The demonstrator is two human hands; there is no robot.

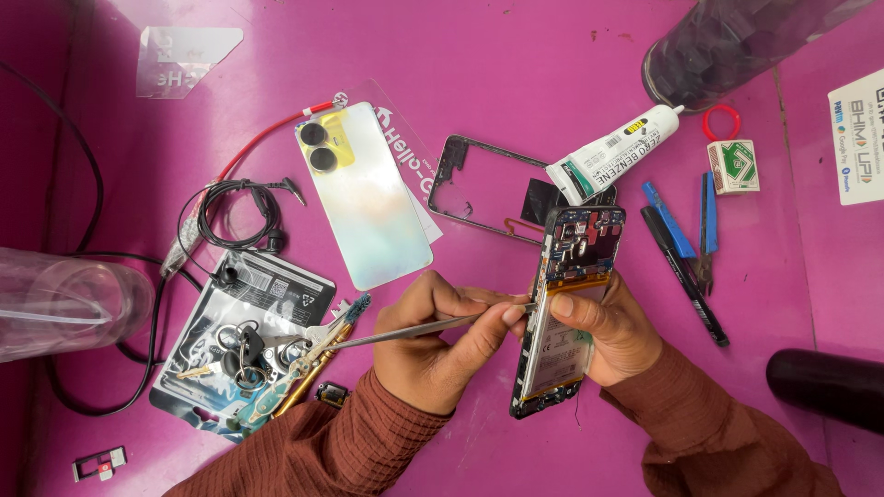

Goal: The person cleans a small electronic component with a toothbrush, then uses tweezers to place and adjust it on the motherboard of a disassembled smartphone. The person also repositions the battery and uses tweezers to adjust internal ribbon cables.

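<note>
My left hand [433, 350] grips a pair of thin metal tweezers [405, 329]; their tip touches the left edge of an opened phone [575, 248]. My right hand [612, 336] holds that phone tilted up on its side, thumb on the battery, with the circuit board showing at the top. The phone's pale iridescent back cover [364, 198], with two round camera lenses, lies flat to the upper left. Between the cover and the held phone lies an empty black phone frame [460, 175].
A white glue tube [612, 152] lies above the phone. Blue and black pens and tools [686, 276] and a small box [734, 166] lie to the right. A bunch of keys [244, 354], black earphones [235, 216] and a clear container [64, 299] are on the left. A dark bottle [727, 46] lies at top right.
</note>
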